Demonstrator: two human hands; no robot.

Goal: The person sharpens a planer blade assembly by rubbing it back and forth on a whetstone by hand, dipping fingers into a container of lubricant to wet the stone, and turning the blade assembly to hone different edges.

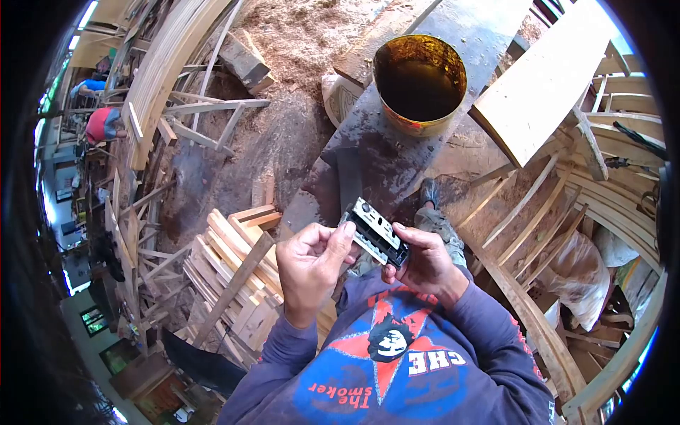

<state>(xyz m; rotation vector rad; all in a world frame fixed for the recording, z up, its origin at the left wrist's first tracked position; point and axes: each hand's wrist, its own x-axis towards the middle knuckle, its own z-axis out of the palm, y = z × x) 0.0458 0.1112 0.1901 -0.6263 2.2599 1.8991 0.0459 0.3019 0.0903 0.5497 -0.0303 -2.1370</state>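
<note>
nearest the viewer, the person's dark printed shirt [453, 354] fills the lower field, its lettering inverted, with both sleeves reaching forward. just beyond it, the small black device [377, 234], faced with pale metal plates, lies aslant between the two hands, held in front of the chest. the left hand [310, 261] has its thumb and bent fingers clamped on the device's left end; the right hand [428, 262] grips the opposite end, thumb along the upper edge and fingertips below. the device's exact kind cannot be told. beyond the hands, a shod foot [429, 193] shows beside a wet, dark-stained board [400, 164], on which lies a flat dark strip [348, 177]. to the left is a stack of sawn battens [237, 273], crossed by a loose stick [237, 287]. farther along the stained board stands an open round tub [425, 128], upright, containing dark liquid. to its right extends a broad pale plank [535, 85]; lower on that side, a translucent plastic bag [577, 276] lies among curved timbers. wood shavings [304, 32] cover the ground ahead. at upper left run long planks [164, 81], and past them, at the far margin, appear a person in red [101, 125] and another in blue [90, 86].
</note>
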